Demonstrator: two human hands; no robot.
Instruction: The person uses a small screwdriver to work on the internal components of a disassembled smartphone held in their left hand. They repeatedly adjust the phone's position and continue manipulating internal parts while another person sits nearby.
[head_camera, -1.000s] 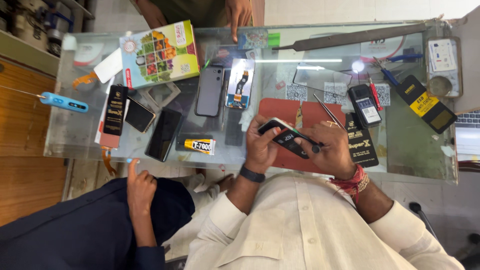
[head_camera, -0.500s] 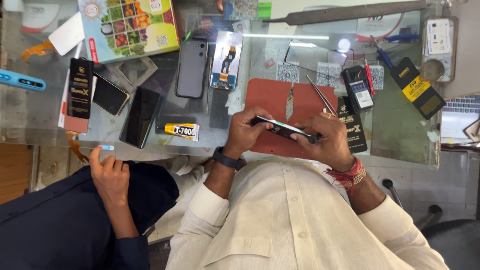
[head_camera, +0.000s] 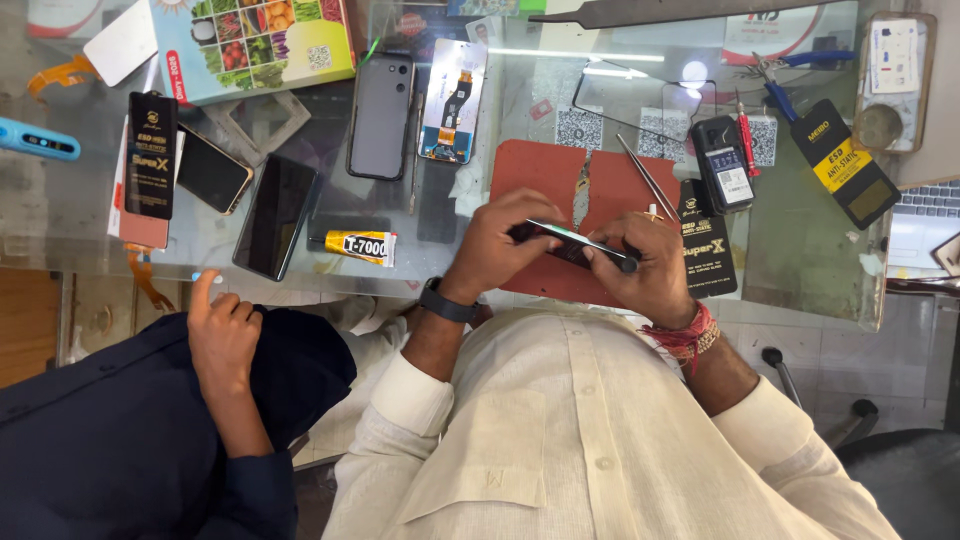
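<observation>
Glass-topped work table (head_camera: 800, 250) fills the upper half of the frame, cluttered. Person in a cream button shirt (head_camera: 580, 430) fills lower centre.

A second person in a dark navy garment (head_camera: 110, 440) sits at lower left, one hand (head_camera: 222, 335) raised with a fingertip at the table edge.

Colourful printed cardboard box (head_camera: 255, 45), upper left. Red rubber work mat (head_camera: 560, 195) lies at centre, split by a crack, directly under the hands.

Grey phone back shell (head_camera: 381, 115) upper centre, with a detached phone display with orange flex cable (head_camera: 455, 100) just beside it on the right. Black phone lying face up (head_camera: 275, 215) left of centre. Yellow-and-black glue tube (head_camera: 357, 245) beside it.

Left hand (head_camera: 500, 245), black watch at the wrist, fingers curled tight around the left end of a slim dark phone (head_camera: 570, 243) held edge-on above the mat. Right hand (head_camera: 650, 270), red thread band at the wrist, fingers closed on the right end; possibly a small dark tool pinched there too, too small to tell.

Metal tweezers (head_camera: 648, 178) lie on the mat's right edge, near the right hand.
</observation>
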